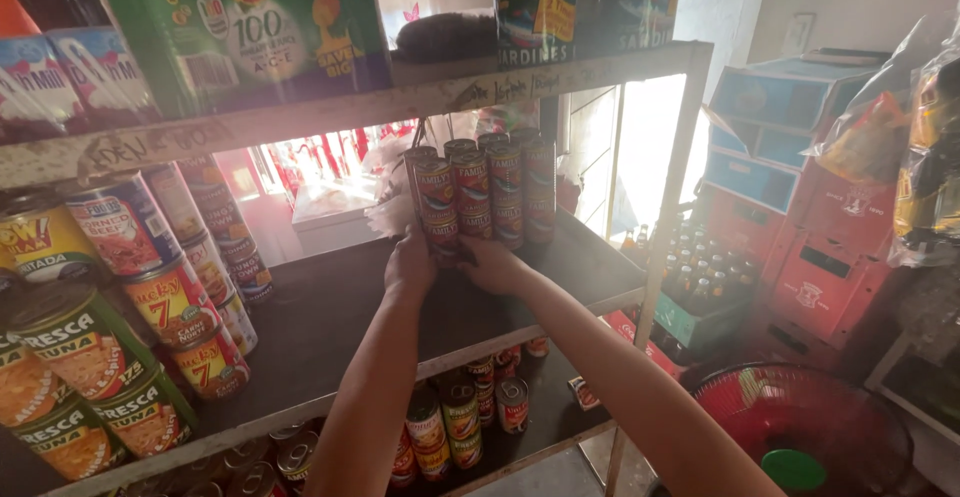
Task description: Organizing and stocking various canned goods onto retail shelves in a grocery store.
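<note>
A metal shelf (pixel 330 312) is seen with stacked cans along its left side, and a block of tall red tins (pixel 480 192) stands toward its back right. The bottom of this block is gripped from both sides, the left hand (pixel 410 262) and the right hand (pixel 493 265) being closed against the lowest tins.
</note>
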